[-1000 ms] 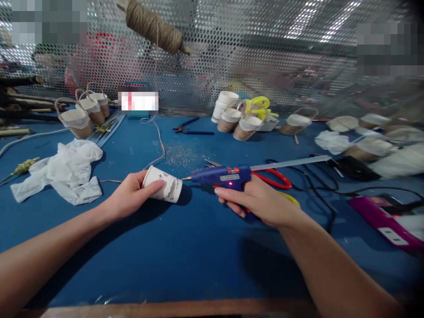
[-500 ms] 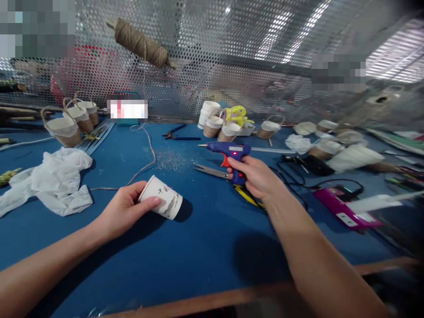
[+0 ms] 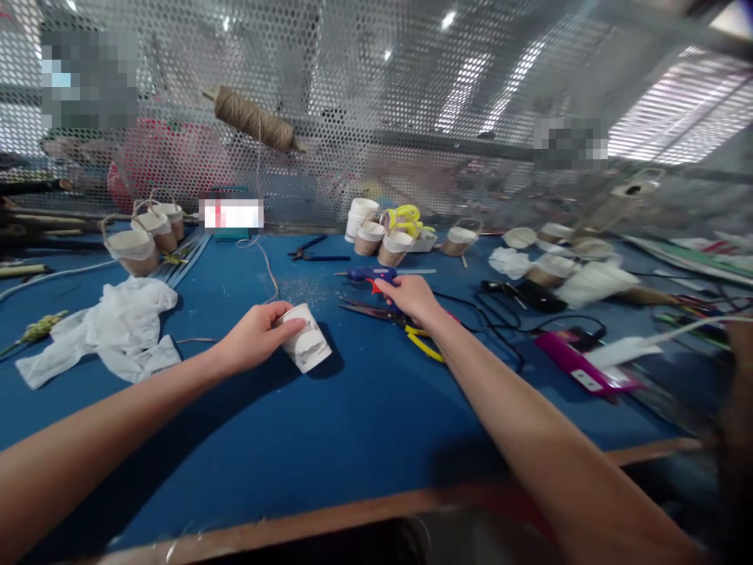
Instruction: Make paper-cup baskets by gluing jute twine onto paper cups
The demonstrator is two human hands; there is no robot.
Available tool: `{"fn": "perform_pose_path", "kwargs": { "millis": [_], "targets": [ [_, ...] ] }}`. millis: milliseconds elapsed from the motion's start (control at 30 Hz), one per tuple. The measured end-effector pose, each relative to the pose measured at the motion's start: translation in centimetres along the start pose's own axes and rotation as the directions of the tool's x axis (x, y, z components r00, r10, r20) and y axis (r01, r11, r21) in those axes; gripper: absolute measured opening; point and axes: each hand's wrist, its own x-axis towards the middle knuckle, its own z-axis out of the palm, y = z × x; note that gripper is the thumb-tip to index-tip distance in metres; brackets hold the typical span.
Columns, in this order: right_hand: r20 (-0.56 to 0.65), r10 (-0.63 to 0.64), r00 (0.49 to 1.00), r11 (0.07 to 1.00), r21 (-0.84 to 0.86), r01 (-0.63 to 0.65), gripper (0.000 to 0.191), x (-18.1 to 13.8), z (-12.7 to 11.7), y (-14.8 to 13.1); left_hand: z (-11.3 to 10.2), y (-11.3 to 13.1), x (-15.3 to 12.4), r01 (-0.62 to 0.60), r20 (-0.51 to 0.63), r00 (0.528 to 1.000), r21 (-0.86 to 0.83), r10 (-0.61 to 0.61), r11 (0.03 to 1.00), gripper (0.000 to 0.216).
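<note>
Left hand (image 3: 256, 339) clasps an unwrapped paper cup (image 3: 306, 341), right hand (image 3: 412, 298) grips the glue gun (image 3: 368, 275); twine-wrapped cups (image 3: 391, 247) line the desk's (image 3: 353, 424) far edge.

You are in a handicraft workshop, at one station among several. Your bench (image 3: 353, 439) has a blue cover and is fenced at the back by a perforated metal screen (image 3: 412, 102). A spool of jute twine (image 3: 252, 119) hangs on the screen, its strand trailing down to the work surface. Tools of the trade lie about: a blue glue gun (image 3: 368, 275), scissors (image 3: 400, 320), pliers (image 3: 311, 251) and power cables (image 3: 506, 314). One bare paper cup (image 3: 306, 345), a stack of plain cups (image 3: 360, 216) and many twine-wrapped cup baskets (image 3: 132, 249) with handles show one item made in batches. Beyond the screen, another person in red (image 3: 170, 161) shows only as a blur.
</note>
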Motion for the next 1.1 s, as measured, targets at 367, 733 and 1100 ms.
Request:
{"fn": "perform_pose_path", "kwargs": {
  "millis": [367, 733, 1100],
  "targets": [
    [-0.094, -0.118, 0.989, 0.959, -0.268, 0.089, 0.032, 0.5, 1.2, -0.4, -7.3, 0.5, -0.2, 0.048, -0.057, 0.998, 0.636, -0.015, 0.770, 0.030],
    [-0.066, -0.650, 0.757, 0.745, 0.144, 0.652, 0.020, -4.5, -0.5, -6.7, -8.9, 0.2, -1.5, 0.052, 0.053, 0.983, 0.838, -0.175, 0.543, 0.017],
    [0.132, -0.765, 0.630, 0.620, 0.415, 0.666, 0.020, -8.1, -2.5, -11.9, -4.6, 6.2, -0.2, -0.244, -0.089, 0.956, 0.278, 0.278, 0.929, 0.003]
  ]
}}
